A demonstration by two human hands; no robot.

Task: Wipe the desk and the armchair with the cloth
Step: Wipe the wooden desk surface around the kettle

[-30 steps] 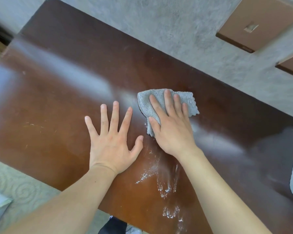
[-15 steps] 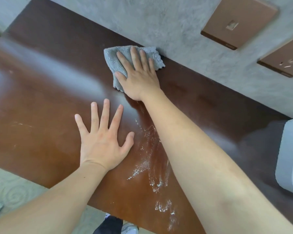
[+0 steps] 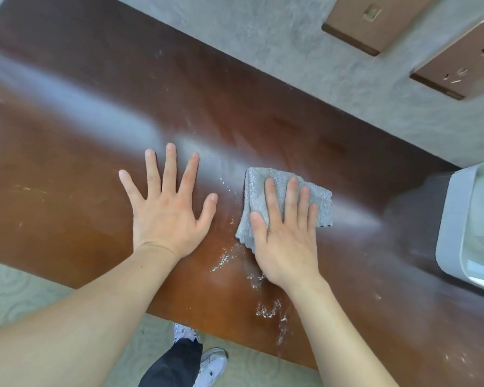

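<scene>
Cloth (image 3: 288, 202), grey and folded, lies flat on the brown counter (image 3: 67, 169), at about three o'clock from the left hand (image 3: 166, 210). That hand rests spread, fingers straight, holding nothing. Right hand (image 3: 285, 236) presses straight fingers onto the cloth, no grip around it. White residue (image 3: 268, 308) streaks toward six o'clock.

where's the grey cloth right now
In the head view the grey cloth lies flat on the brown desk, right of centre, pressed under the right hand, with the left hand beside it.
</scene>
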